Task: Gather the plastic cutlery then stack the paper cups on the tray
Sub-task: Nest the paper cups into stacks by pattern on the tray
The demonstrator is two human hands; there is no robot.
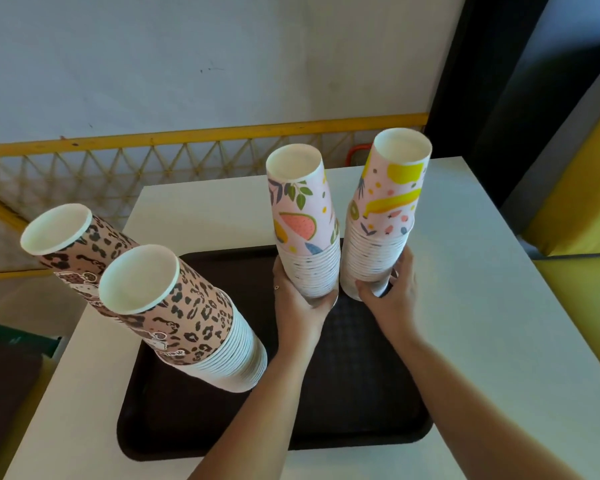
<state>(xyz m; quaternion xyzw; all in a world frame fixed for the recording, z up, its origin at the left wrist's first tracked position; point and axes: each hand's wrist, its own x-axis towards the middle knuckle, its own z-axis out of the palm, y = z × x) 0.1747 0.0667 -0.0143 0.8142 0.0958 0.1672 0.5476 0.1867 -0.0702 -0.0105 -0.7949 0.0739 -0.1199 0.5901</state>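
A dark brown tray (194, 424) lies on a white table (482, 306). Two upside-down stacks of leopard-print paper cups stand at its left: a near stack (187, 317) and a farther stack (80, 247) behind it. My left hand (300, 303) grips the base of a fruit-print stack (303, 220), held over the tray's far middle. My right hand (390, 296) grips the base of a banana-print stack (388, 206) just to its right. Both held stacks are upside-down and close together. No plastic cutlery shows.
A yellow rail with a lattice net (153, 161) runs behind the table, under a pale wall. A red object (357, 152) peeks out past the table's far edge. Yellow-green panels (582, 209) stand at the right. A dark surface (7, 375) lies to the left.
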